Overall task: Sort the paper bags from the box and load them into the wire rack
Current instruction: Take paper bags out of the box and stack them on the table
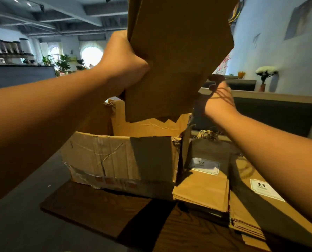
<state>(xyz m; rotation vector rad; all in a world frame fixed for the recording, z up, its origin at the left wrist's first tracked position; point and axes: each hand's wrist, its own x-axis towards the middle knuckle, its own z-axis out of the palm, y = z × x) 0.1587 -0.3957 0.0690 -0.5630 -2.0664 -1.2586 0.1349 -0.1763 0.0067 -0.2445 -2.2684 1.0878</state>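
Sorted paper bags (202, 190) are lying below the fingers; left hand (123, 59) is gripping a bag bundle (169, 60) above the box (118, 157); right hand (218, 100) is holding handles; rack loading remains.

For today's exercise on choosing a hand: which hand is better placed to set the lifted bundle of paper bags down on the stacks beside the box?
Probably the left hand: it grips the bundle of paper bags above the box. The right hand only holds handle cords.
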